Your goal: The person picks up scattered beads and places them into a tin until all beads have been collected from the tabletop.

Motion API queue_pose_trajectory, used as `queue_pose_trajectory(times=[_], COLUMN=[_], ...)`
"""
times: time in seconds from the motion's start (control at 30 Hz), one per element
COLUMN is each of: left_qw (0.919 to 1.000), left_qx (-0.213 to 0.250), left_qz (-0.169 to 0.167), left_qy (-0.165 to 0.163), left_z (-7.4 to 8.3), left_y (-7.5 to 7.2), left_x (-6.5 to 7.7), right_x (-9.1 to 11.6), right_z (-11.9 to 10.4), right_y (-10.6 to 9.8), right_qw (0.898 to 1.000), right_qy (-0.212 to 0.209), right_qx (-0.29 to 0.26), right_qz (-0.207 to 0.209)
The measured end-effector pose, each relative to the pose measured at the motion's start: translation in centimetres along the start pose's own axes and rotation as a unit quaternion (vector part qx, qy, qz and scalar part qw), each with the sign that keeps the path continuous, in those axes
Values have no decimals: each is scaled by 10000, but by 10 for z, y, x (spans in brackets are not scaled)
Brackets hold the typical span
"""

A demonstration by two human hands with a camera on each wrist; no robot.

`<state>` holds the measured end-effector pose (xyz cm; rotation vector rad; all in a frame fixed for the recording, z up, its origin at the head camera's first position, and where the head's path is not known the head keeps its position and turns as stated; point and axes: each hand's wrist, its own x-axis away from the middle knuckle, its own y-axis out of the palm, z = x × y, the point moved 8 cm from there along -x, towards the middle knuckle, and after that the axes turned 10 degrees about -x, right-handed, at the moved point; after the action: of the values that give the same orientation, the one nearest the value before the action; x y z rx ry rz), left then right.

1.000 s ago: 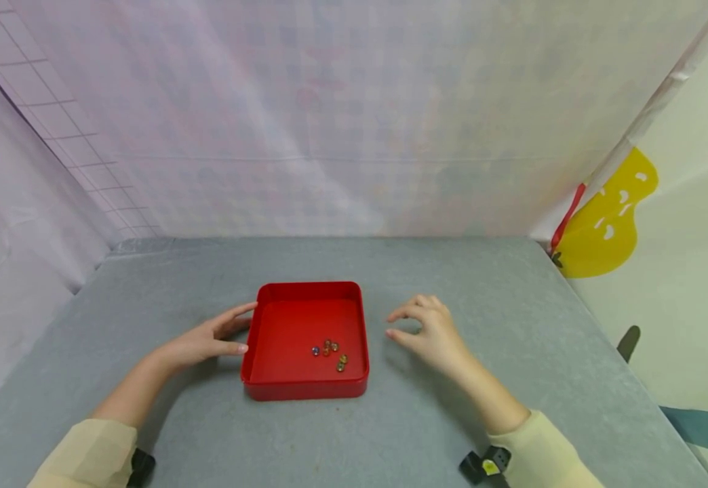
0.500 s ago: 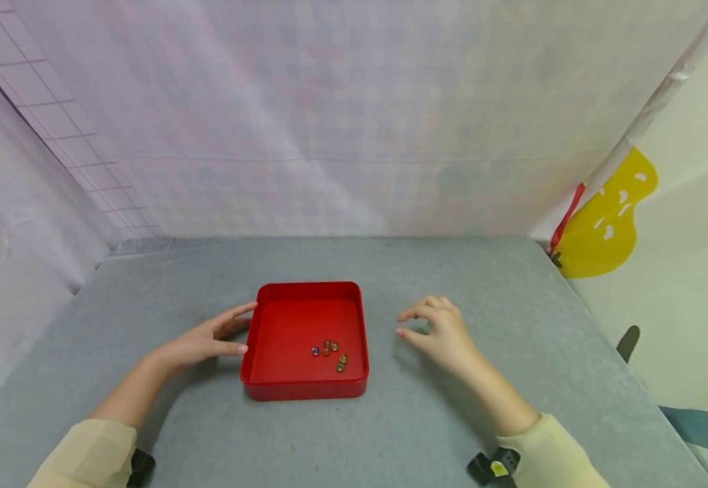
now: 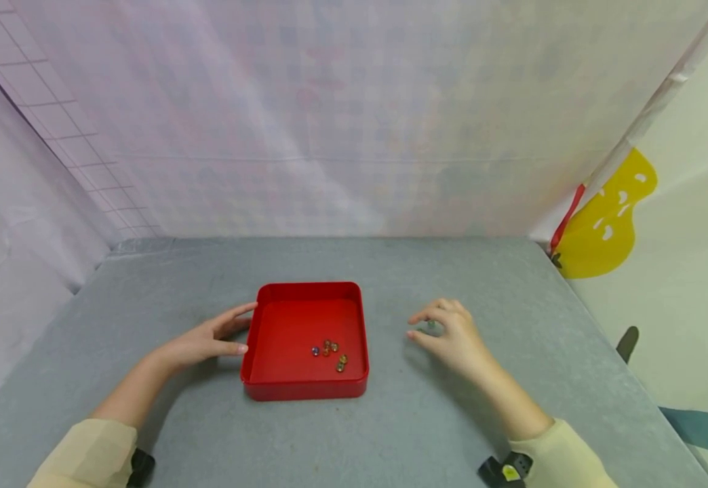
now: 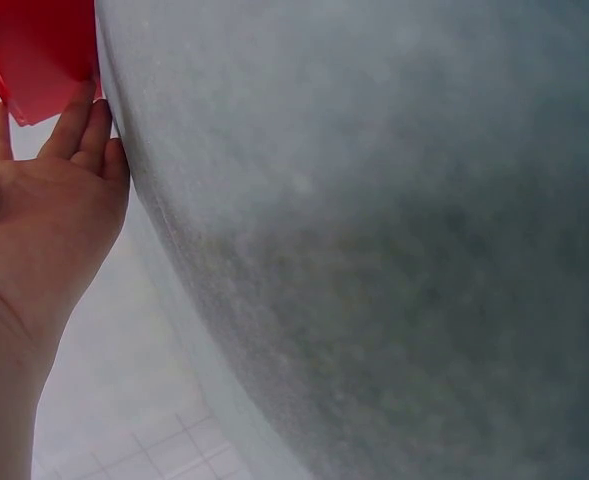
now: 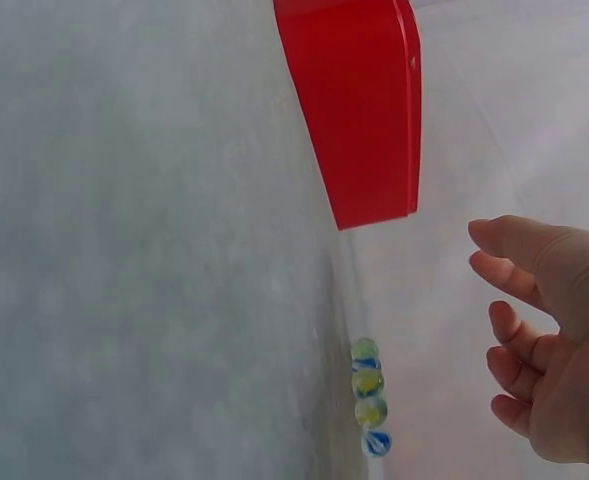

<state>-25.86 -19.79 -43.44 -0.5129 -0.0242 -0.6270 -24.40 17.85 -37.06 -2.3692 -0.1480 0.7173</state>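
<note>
A square red tray stands on the grey table, with several small glass marbles lying in its front right part. My left hand rests against the tray's left side, thumb and fingers spread along the wall; in the left wrist view its fingertips meet the red side. To the right of the tray hovers my right hand, fingers bent and thumb apart, with nothing held. Several green, yellow and blue marbles sit in a row on the table near it, mostly hidden by that hand in the head view.
The grey table ends at a pale patterned curtain at the back. A white cloth with a yellow print hangs on the right. Dark wrist devices sit at the sleeves.
My right hand has moved to the right, away from the tray, and a greenish marble shows more clearly between its thumb and finger. The left hand and the tray have stayed still.
</note>
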Motion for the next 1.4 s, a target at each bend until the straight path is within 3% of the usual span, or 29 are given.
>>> queue_pose_trajectory(times=[0.5, 1.4], left_qw=[10000, 10000], left_qx=[-36, -8], left_qz=[-11, 9], left_qy=[26, 21], left_z=[0, -4], left_y=[1, 0], left_x=[0, -1], right_x=[9, 22], right_z=[20, 47], right_y=[-18, -38], right_qw=[9993, 9956], right_qy=[358, 862], right_qx=[-5, -55], right_qz=[41, -368])
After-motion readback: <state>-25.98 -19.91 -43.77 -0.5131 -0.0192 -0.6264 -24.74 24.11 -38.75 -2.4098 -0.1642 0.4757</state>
